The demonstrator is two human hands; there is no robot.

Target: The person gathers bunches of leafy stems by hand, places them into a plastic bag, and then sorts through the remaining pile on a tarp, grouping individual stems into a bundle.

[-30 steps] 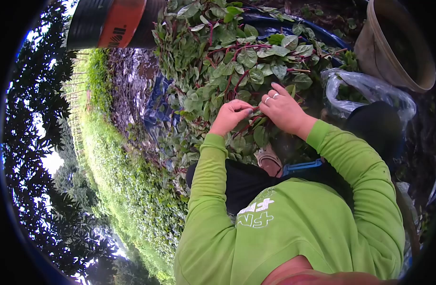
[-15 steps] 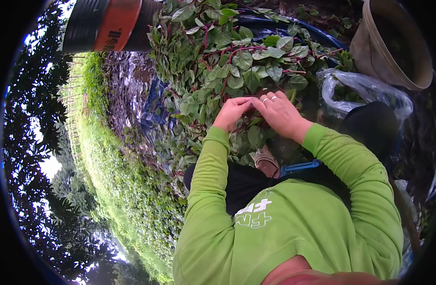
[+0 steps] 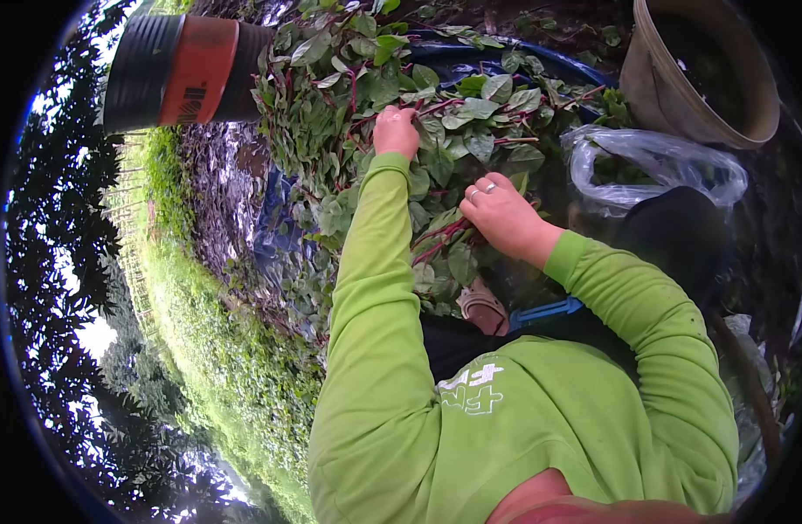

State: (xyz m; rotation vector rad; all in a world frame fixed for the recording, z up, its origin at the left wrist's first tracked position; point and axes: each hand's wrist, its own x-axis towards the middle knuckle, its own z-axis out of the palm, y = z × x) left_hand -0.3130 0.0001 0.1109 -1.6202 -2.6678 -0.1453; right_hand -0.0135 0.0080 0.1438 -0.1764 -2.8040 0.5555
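Observation:
A large heap of leafy greens (image 3: pixel 331 113) with dark red stems, which look like Malabar spinach, lies in front of me. My left hand (image 3: pixel 396 131) reaches far into the heap, its fingers closed at a red stem (image 3: pixel 438 106). Nearer my body, my right hand (image 3: pixel 508 218), with rings on it, is closed around a small bunch of red-stemmed greens (image 3: pixel 442 237). The stems of this bunch stick out to the left of that hand, and its fingertips are partly hidden.
A clear plastic bag (image 3: pixel 654 162) with greens inside stands right of my right hand, near my dark-clad knee (image 3: pixel 681 231). Behind it is a tan bucket (image 3: pixel 646 83). A black and red drum (image 3: pixel 200 70) stands far left. Blue sheeting (image 3: pixel 453 54) lies under the heap.
My hands were together over the heap and are now apart. The left has moved forward and left onto the pile; the right has shifted slightly back, holding the bunch.

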